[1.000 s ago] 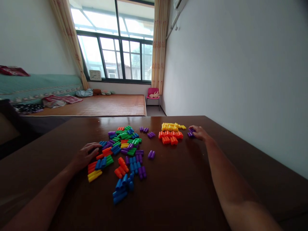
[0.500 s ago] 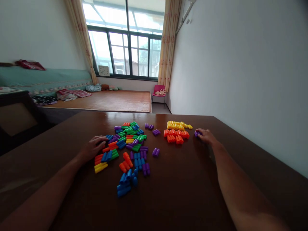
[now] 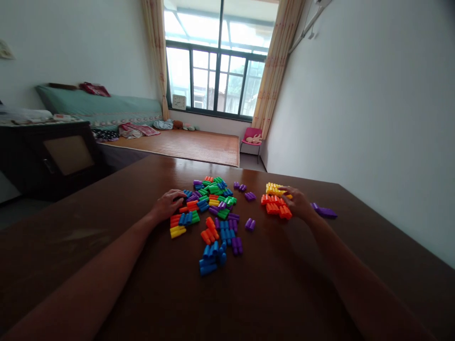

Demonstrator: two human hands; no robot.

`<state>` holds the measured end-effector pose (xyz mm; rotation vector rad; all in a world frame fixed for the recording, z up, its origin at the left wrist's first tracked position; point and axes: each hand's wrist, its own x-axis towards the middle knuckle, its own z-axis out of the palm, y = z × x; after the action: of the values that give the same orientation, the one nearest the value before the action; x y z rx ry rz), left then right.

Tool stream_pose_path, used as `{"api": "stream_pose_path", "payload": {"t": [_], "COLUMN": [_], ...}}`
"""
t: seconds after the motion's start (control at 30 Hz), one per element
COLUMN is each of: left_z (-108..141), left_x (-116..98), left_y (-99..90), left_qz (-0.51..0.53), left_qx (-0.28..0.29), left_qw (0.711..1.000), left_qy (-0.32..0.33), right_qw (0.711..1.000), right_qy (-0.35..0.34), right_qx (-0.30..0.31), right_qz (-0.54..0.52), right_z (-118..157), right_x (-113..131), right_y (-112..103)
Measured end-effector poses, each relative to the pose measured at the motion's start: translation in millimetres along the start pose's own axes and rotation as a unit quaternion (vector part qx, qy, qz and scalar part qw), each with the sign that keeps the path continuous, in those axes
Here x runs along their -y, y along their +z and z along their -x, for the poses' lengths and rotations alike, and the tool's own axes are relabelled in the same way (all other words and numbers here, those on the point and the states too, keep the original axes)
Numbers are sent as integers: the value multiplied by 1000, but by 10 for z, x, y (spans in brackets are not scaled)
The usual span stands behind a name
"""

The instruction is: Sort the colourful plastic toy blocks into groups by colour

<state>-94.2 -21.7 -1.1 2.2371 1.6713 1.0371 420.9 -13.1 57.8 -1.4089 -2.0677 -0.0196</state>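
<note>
Here the right hand lies with loose, empty fingers on the orange blocks, far right on the counter. The left hand rests spread on the mixed block pile; purple blocks lie right of the right hand.

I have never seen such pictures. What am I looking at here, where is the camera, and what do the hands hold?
There is no machine: a person wears one camera on the head, looking forward and down at two bare arms. The brown table carries a mixed pile of coloured plastic blocks. To its right lie sorted groups: yellow blocks, orange blocks and purple blocks. The left hand rests on the pile's left edge. The right hand touches the orange and yellow blocks. Neither hand clearly grips anything. Behind are a bed, a window and a pink chair.
</note>
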Motion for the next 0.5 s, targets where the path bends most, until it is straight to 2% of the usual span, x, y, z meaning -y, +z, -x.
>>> {"api": "stream_pose_path", "payload": {"t": [0.13, 0.23, 0.37, 0.43, 0.5], "left_z": [26, 39, 41, 39, 37], "left_x": [-49, -86, -110, -113, -114], "left_y": [-8, -23, -26, -23, -22], "left_qz": [-1, 10, 19, 20, 22], "left_qx": [1, -6, -6, -6, -7], "left_qw": [1000, 1000, 999, 999, 999], "left_qy": [-19, -23, -26, -28, -29], "right_qw": [983, 971, 952, 954, 963], "right_qy": [-149, -200, -233, -220, -193], "right_qx": [93, 132, 199, 201, 182], "right_qz": [-51, -22, 30, 16, -49], "right_z": [-117, -225, -387, -459, -513], "right_x": [856, 1248, 1506, 1561, 1570], "right_y": [478, 736, 934, 990, 1013]}}
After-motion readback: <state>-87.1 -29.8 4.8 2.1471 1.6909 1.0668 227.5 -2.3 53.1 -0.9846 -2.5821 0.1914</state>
